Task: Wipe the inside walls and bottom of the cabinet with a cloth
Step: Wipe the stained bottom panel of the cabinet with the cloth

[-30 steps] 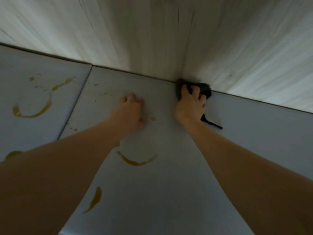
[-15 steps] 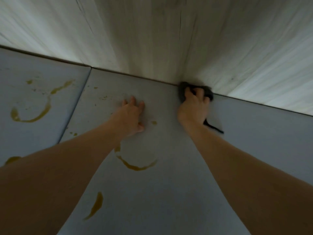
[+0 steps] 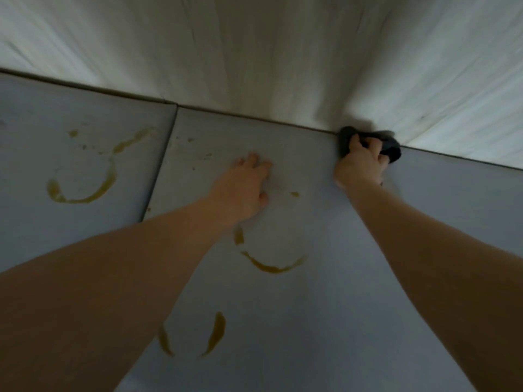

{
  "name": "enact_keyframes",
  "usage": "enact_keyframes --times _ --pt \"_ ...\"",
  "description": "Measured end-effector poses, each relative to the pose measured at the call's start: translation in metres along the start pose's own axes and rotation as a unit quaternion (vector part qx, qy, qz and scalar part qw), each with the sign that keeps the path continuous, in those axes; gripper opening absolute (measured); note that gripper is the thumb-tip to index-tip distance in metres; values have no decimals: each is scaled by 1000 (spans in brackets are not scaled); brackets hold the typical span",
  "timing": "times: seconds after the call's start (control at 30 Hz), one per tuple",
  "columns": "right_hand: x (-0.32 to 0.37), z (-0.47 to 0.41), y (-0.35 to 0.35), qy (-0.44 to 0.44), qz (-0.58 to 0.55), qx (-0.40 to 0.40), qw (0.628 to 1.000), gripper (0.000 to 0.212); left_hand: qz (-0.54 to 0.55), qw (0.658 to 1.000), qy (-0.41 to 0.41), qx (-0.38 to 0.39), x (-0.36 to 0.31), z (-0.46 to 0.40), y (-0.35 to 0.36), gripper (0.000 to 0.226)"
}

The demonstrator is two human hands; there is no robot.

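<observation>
I look into a cabinet with a grey bottom panel [image 3: 325,321] and a pale wood-grain back wall [image 3: 283,58]. My right hand [image 3: 359,165] grips a dark cloth [image 3: 392,149] and presses it into the seam where the bottom meets the back wall. My left hand [image 3: 243,188] lies flat on the bottom panel with its fingers spread, palm down. Yellow-brown ring stains [image 3: 268,264] mark the grey surface near my left wrist and lower down [image 3: 218,332].
A second grey panel [image 3: 34,236] lies to the left behind a seam, carrying another ring stain [image 3: 85,190] and small specks. Both forearms reach in from the bottom of the view.
My right hand has slid the cloth to the right along the back seam. The left hand stays planted on the panel. The view has shifted a little.
</observation>
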State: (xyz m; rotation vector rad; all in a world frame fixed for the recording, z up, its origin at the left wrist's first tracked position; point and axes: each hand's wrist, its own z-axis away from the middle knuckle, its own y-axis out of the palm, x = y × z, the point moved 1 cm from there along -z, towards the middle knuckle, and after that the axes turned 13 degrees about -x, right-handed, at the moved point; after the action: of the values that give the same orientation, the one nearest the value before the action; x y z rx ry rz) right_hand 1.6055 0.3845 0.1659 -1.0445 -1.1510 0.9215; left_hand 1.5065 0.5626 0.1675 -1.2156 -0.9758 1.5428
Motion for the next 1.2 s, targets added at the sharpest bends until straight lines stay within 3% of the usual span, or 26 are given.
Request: enact_keyframes --times 0.17,0.27,0.33,0.43,0.53,0.6,0.7,0.8,0.87,1.0,1.1,1.2 --pt "72 40 27 -204 -31 35 978 59 20 999 9 -39 30 12 -12 62" --pt "66 34 29 -275 -22 50 960 65 -6 1000 -17 -7 43 19 -10 63" --pt "39 17 22 -260 -13 35 965 63 -13 1000 -24 13 44 20 -5 63" --pt "8 -2 8 -124 -9 -5 992 59 -18 999 -28 17 41 18 2 63" --pt "28 8 13 -56 6 -4 998 59 -23 999 -31 25 42 16 4 63" --pt "57 25 23 -96 -19 -1 995 55 -34 998 -24 37 43 14 5 65" --pt "88 49 36 -225 -28 22 974 60 -58 997 -22 53 41 12 1 68" --pt "71 31 31 -297 -8 56 953 64 -64 996 -25 61 39 12 -4 67" --pt "37 10 22 -278 8 41 960 62 -60 996 -22 57 40 13 -4 66" --pt "0 -5 12 -156 16 1 988 60 -55 997 -21 50 42 13 1 65" --pt "8 19 14 -178 -7 -1 984 62 -45 997 -33 52 40 14 0 64" --pt "7 71 18 -263 -38 19 964 65 -41 997 -37 54 39 14 -1 64"
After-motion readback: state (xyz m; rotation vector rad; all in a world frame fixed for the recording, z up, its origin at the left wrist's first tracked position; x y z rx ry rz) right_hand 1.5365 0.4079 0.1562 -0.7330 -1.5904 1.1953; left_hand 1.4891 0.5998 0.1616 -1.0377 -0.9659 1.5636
